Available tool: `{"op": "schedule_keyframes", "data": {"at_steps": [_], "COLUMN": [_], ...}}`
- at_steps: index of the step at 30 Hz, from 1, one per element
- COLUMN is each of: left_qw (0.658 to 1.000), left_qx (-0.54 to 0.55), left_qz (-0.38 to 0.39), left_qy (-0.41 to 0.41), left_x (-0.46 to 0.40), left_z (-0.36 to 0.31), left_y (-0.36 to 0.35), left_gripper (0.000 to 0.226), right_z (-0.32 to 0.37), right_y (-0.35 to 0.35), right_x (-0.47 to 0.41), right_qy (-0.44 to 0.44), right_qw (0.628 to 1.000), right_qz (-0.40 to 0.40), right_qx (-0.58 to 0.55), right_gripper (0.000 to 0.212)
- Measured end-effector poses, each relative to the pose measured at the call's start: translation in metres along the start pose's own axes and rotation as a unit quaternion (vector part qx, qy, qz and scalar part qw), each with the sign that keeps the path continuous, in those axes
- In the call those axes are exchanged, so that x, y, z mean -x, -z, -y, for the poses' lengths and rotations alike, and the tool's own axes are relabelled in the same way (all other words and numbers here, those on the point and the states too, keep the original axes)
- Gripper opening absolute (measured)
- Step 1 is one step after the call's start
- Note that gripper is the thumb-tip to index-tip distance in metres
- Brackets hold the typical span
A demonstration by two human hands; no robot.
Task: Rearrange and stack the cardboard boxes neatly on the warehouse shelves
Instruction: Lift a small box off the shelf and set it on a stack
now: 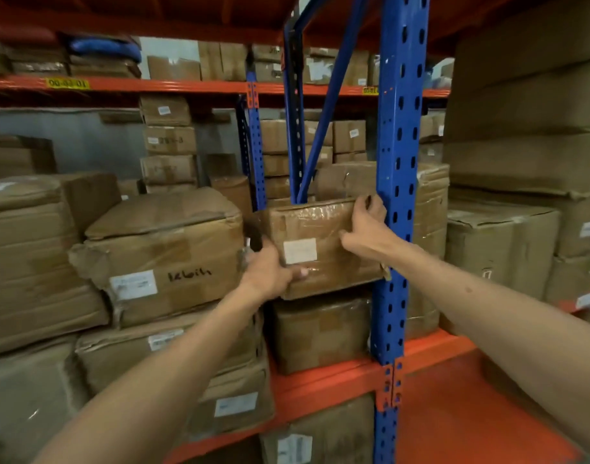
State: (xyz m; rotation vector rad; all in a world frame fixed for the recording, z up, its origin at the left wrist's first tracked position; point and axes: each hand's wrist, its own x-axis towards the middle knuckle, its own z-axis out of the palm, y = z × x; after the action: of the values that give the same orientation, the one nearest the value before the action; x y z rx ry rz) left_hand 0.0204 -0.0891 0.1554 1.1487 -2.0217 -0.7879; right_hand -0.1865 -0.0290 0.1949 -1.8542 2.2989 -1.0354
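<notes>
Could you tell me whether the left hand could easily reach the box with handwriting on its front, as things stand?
Probably yes. The left hand grips the lower left corner of the taped box, and the handwritten box sits just beside it with its front face uncovered. It would first have to let go.

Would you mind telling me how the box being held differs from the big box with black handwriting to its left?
The held box is smaller and wrapped in shiny clear tape; the handwritten box is larger, with torn, crumpled corners. The held box is gripped by the left hand and right hand; the handwritten box sits untouched in its stack. Both are brown cardboard with a white label.
</notes>
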Motion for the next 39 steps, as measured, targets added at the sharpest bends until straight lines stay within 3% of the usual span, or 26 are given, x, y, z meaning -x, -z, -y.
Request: {"op": "schedule_keyframes", "data": {"at_steps": [3, 6, 9, 11, 15, 19, 22, 25, 27, 28, 30, 32, 35, 37, 39], "left_qw": [0.997, 0.993, 0.988, 0.983, 0.954, 0.951, 0.951, 0.952, 0.957, 0.965, 0.981, 0.978, 0.896, 0.875, 0.887], "left_qx": [-0.014, -0.040, -0.058, -0.027, 0.142, 0.162, 0.110, -0.090, -0.177, -0.164, -0.114, -0.089, -0.207, -0.229, -0.218], "left_qz": [-0.049, -0.056, -0.019, 0.004, 0.022, 0.010, 0.056, 0.143, 0.112, 0.088, 0.012, -0.142, -0.383, -0.414, -0.394], "left_qy": [0.054, 0.094, 0.142, 0.183, 0.262, 0.263, 0.282, 0.255, 0.202, 0.183, 0.159, 0.121, 0.094, 0.101, 0.105], "left_x": [0.006, -0.005, -0.023, -0.032, -0.035, -0.027, -0.018, -0.010, -0.008, -0.004, 0.012, 0.035, 0.068, 0.086, 0.095], "left_z": [0.018, 0.025, 0.024, 0.029, 0.047, 0.046, 0.027, -0.007, -0.027, -0.035, -0.042, -0.037, -0.006, 0.015, 0.028], "left_y": [-0.028, -0.034, -0.033, -0.036, -0.051, -0.055, -0.046, -0.014, 0.022, 0.044, 0.093, 0.139, 0.181, 0.188, 0.181], "left_gripper": [0.093, 0.088, 0.088, 0.082, 0.072, 0.070, 0.068, 0.056, 0.028, 0.018, 0.016, 0.023, 0.038, 0.044, 0.050], "right_z": [-0.026, -0.039, -0.040, -0.039, -0.035, -0.044, -0.036, -0.001, 0.032, 0.051, 0.083, 0.111, 0.143, 0.157, 0.161], "right_y": [-0.011, -0.014, -0.027, -0.035, -0.038, -0.040, -0.032, -0.010, 0.000, 0.000, -0.009, -0.030, -0.064, -0.086, -0.101], "right_x": [0.006, -0.005, -0.021, -0.029, -0.046, -0.042, -0.043, -0.057, -0.063, -0.062, -0.055, -0.045, -0.025, -0.011, -0.003], "right_qy": [0.123, 0.143, 0.143, 0.142, 0.141, 0.155, 0.134, 0.106, 0.119, 0.120, 0.090, 0.036, -0.012, -0.035, -0.080], "right_qw": [0.977, 0.952, 0.935, 0.940, 0.931, 0.923, 0.926, 0.940, 0.966, 0.978, 0.985, 0.964, 0.922, 0.903, 0.885], "right_qz": [-0.027, -0.005, 0.067, 0.068, 0.081, 0.062, 0.098, 0.189, 0.185, 0.158, 0.133, 0.171, 0.232, 0.245, 0.220], "right_qx": [0.170, 0.269, 0.317, 0.303, 0.326, 0.347, 0.340, 0.265, 0.139, 0.069, -0.069, -0.201, -0.311, -0.350, -0.402], "right_gripper": [0.127, 0.143, 0.142, 0.138, 0.136, 0.138, 0.133, 0.105, 0.090, 0.091, 0.104, 0.122, 0.135, 0.143, 0.134]}}
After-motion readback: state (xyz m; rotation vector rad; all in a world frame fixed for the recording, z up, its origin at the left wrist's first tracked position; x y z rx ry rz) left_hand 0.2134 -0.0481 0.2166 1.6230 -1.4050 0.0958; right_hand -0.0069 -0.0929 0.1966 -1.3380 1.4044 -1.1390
